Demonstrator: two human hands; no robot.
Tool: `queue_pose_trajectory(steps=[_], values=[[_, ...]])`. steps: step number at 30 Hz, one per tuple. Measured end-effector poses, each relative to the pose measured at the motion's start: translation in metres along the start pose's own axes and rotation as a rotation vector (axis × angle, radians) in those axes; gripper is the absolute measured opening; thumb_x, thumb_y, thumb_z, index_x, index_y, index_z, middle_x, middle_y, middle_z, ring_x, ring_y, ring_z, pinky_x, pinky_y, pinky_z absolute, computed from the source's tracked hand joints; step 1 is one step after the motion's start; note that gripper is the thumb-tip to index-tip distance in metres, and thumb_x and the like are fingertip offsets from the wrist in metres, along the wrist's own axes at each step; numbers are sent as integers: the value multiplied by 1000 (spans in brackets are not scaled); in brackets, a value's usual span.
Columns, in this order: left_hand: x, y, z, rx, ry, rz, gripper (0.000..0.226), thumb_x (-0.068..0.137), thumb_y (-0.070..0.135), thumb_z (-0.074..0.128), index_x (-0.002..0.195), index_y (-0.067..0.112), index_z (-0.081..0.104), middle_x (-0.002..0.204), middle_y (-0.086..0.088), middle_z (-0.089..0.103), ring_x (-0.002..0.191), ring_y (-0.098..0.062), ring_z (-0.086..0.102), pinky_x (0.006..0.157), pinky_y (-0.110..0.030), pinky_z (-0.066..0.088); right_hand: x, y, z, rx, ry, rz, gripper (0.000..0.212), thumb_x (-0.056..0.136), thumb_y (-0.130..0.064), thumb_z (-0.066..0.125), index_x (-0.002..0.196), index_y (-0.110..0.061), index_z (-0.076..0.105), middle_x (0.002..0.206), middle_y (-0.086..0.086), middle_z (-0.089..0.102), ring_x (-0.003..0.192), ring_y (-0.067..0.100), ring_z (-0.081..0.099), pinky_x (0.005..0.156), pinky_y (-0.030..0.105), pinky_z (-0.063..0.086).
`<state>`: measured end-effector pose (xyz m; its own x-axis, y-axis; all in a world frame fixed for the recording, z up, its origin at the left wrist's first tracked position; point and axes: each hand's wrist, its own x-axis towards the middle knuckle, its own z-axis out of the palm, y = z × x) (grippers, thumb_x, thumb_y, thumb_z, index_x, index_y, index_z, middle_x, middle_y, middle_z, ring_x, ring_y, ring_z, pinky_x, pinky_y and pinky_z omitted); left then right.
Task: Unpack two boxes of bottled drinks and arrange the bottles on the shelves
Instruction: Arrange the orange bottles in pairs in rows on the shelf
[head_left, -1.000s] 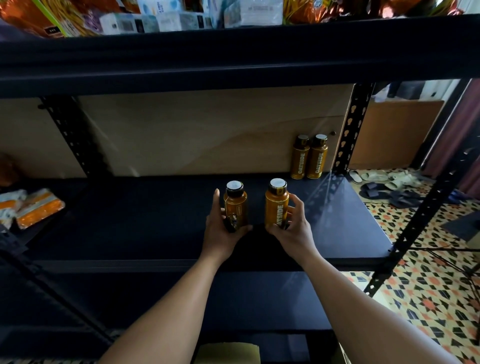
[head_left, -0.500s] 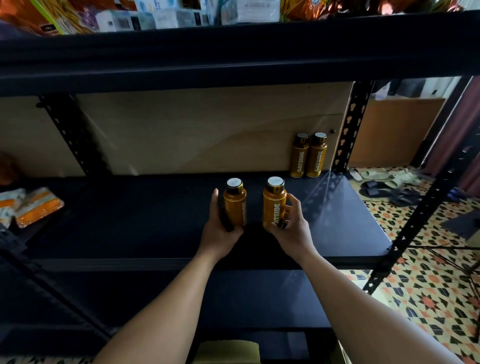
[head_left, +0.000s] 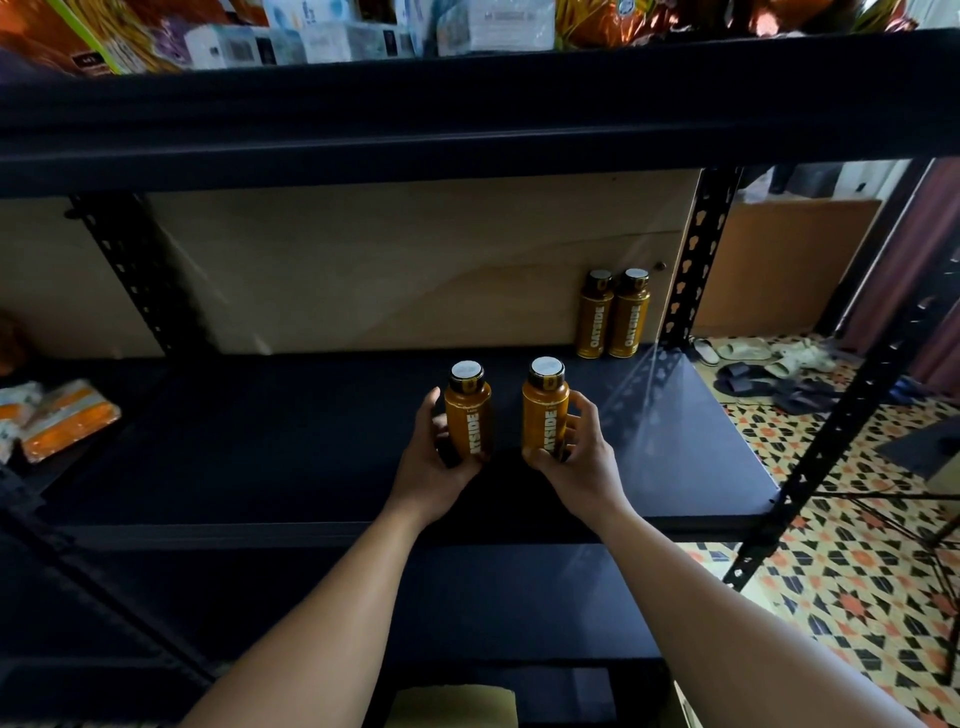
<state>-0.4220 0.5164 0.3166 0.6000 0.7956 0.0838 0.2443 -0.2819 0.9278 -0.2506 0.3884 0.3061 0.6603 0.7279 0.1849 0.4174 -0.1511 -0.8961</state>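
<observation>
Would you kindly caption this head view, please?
Left hand holds one bottle, right hand a second bottle, at the shelf; two bottles stand behind.

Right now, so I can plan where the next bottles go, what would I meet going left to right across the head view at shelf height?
Orange packets → left bottle, gripped by the left hand → right bottle, gripped by the right hand → pair of standing bottles at the back → shelf post → slippers on the floor.
</observation>
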Motion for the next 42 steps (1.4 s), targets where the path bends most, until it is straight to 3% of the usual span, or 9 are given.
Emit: queue_pose_trajectory(steps=[3, 5, 9, 17, 24, 29, 37, 42], values=[[-3, 1, 1, 12, 38, -2, 107, 81, 25, 85, 159, 40, 12, 126, 27, 52, 116, 5, 51, 96, -23, 43, 0, 0, 0, 2, -4, 0, 93, 81, -25, 86, 150, -38, 25, 138, -3, 58, 121, 16, 58, 99, 33, 47], [-5, 3, 1, 18, 31, 2, 104, 83, 27, 83, 157, 45, 12, 126, 25, 52, 113, 4, 53, 88, -18, 42, 0, 1, 0, -7, -6, -5, 93, 81, -23, 85, 150, -39, 25, 137, -4, 57, 122, 17, 58, 100, 34, 47], [-7, 11, 4, 53, -1, 8, 104, 86, 30, 80, 157, 49, 7, 128, 20, 51, 117, -1, 50, 97, -27, 41, 0, 1, 1, -30, -37, -30, 93, 82, -25, 85, 151, -40, 23, 140, -3, 56, 126, 17, 56, 102, 36, 48], [-10, 17, 9, 223, -38, 98, 111, 92, 41, 72, 141, 69, -24, 145, 9, 57, 126, -16, 60, 94, -25, 45, -4, -3, 2, -73, -71, -90, 100, 82, -31, 86, 153, -49, 17, 129, -20, 56, 116, 5, 59, 99, 31, 51], [-3, 15, 7, 388, -89, 190, 104, 96, 47, 61, 129, 74, -33, 155, 9, 46, 131, -21, 57, 106, -36, 46, -5, -6, 5, -116, -31, -164, 104, 85, -32, 82, 147, -68, 7, 145, -20, 53, 129, 9, 56, 104, 37, 52], [17, 12, 7, 404, -70, 227, 104, 95, 48, 62, 134, 71, -31, 158, 9, 43, 135, -23, 53, 108, -44, 46, 14, -10, 10, -129, -16, -183, 102, 85, -26, 80, 147, -67, 10, 144, -19, 55, 129, 11, 58, 105, 42, 52], [96, 2, 6, 432, -51, 240, 107, 94, 46, 63, 139, 64, -32, 153, 9, 49, 130, -23, 57, 102, -37, 47, 89, -4, 36, -146, 11, -164, 97, 83, -26, 79, 150, -55, 16, 134, -13, 63, 120, 15, 62, 99, 46, 54], [146, -7, 8, 418, -26, 209, 86, 94, 38, 66, 148, 55, 2, 139, 2, 59, 124, -25, 59, 94, -36, 45, 134, 2, 48, -149, 25, -153, 91, 84, -28, 77, 149, -51, 18, 126, -11, 66, 112, 16, 65, 96, 42, 54]])
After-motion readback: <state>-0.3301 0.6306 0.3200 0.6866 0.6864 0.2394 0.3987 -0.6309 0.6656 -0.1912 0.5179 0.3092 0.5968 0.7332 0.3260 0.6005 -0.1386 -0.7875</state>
